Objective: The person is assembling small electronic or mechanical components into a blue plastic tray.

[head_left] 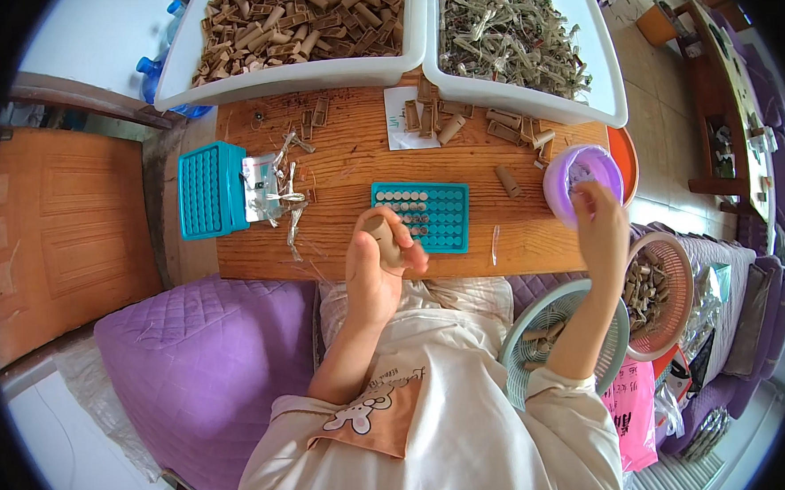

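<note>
My left hand (pixel 373 277) is raised over the near edge of the wooden table, fingers curled round a tan plastic casing (pixel 380 238), rounded and tube-like. Right behind it lies a turquoise tray (pixel 446 241) with rows of round pockets, several holding small silvery or white discs. At the right, my right hand (pixel 604 227) reaches over a purple bowl (pixel 553 186) with small whitish pieces (pixel 578 174) inside. Its fingertips are pinched together at the bowl's opening; whatever they hold is too small to make out.
Two white bins hold tan casings (pixel 301 23) and thin wired parts (pixel 510 39) at the back. Stacked turquoise trays (pixel 212 190) stand left, beside wired parts (pixel 290 195). Loose casings (pixel 507 181) lie on the table (pixel 344 163). A green basket (pixel 516 358) and pink basket (pixel 675 246) sit at right.
</note>
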The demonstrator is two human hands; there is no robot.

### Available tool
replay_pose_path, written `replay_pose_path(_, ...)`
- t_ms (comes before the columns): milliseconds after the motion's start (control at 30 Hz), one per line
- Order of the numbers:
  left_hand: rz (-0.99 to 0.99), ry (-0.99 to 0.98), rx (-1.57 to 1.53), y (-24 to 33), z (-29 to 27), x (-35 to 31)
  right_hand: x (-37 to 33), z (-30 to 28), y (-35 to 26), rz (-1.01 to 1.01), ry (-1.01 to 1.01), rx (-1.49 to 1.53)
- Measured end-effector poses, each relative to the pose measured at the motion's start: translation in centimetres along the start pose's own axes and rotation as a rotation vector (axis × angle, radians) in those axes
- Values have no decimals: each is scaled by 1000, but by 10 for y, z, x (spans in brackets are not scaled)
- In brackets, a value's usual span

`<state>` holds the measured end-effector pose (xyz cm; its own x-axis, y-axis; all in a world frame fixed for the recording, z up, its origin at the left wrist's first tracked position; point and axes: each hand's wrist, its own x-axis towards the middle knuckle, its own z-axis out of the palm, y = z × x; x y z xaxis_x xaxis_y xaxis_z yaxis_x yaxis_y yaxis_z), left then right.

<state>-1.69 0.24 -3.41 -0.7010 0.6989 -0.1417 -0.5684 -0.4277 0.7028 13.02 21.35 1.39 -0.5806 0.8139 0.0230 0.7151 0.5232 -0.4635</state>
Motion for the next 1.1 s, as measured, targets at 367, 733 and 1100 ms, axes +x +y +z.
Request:
replay_pose_path(367,-105,-115,84,-3,10,-6,46,19,44,14,-208,-540)
replay_pose_path(733,-329,-83,-306,0,17,-3,24,-16,21,-219,19,149)
replay_pose_path(1100,-475,-81,-558,1,4,-7,-35,34,-86,-586,-91,470)
